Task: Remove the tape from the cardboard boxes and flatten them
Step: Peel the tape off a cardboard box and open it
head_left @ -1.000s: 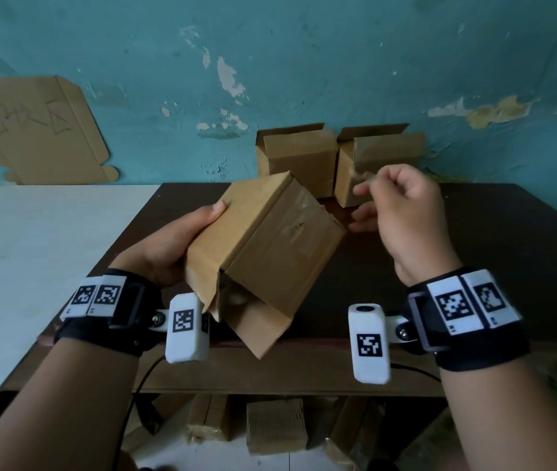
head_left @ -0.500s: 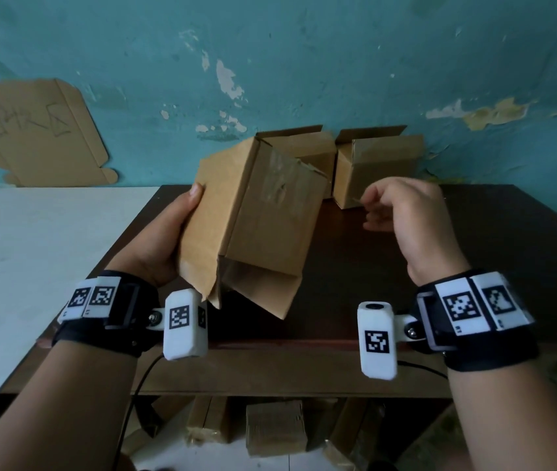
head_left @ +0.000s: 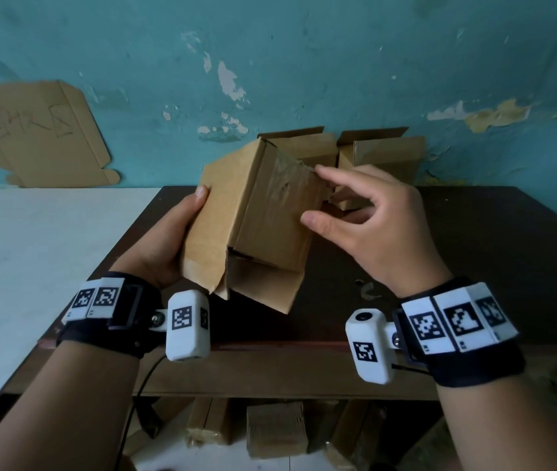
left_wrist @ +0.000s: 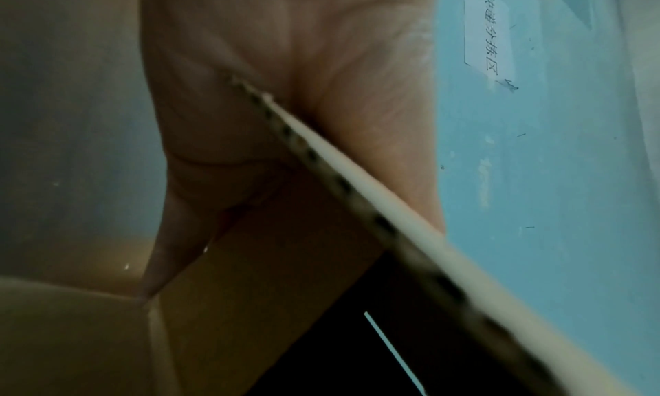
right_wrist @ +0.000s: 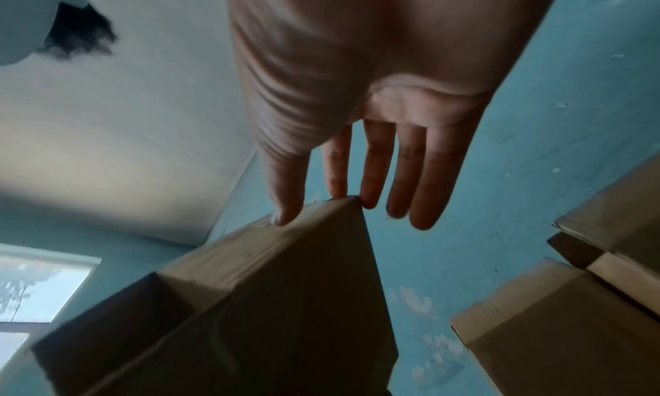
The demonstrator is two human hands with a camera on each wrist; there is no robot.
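Observation:
My left hand (head_left: pixel 175 232) grips a small brown cardboard box (head_left: pixel 263 226) by its left side, thumb on the front; it is held tilted above the dark table (head_left: pixel 474 232). Clear tape (head_left: pixel 284 178) crosses the box's upper face. The bottom flaps hang loose toward me. My right hand (head_left: pixel 365 212) has straight fingers: the index tip touches the box's top right corner by the tape's edge, and the thumb lies on the face. In the right wrist view the fingertips (right_wrist: pixel 339 193) meet that corner of the box (right_wrist: pixel 285 289). The left wrist view shows my palm (left_wrist: pixel 285 63) against a cardboard edge (left_wrist: pixel 357 182).
Two open-topped boxes (head_left: pixel 304 147) (head_left: pixel 382 154) stand at the table's back against the teal wall. A flattened cardboard sheet (head_left: pixel 32 134) leans on the wall above a white surface (head_left: pixel 32 249) at the left. More boxes (head_left: pixel 275 430) lie under the table.
My left hand has turned the box more upright and lifted it. My right hand has uncurled and come left from near the back boxes to touch the box's top corner.

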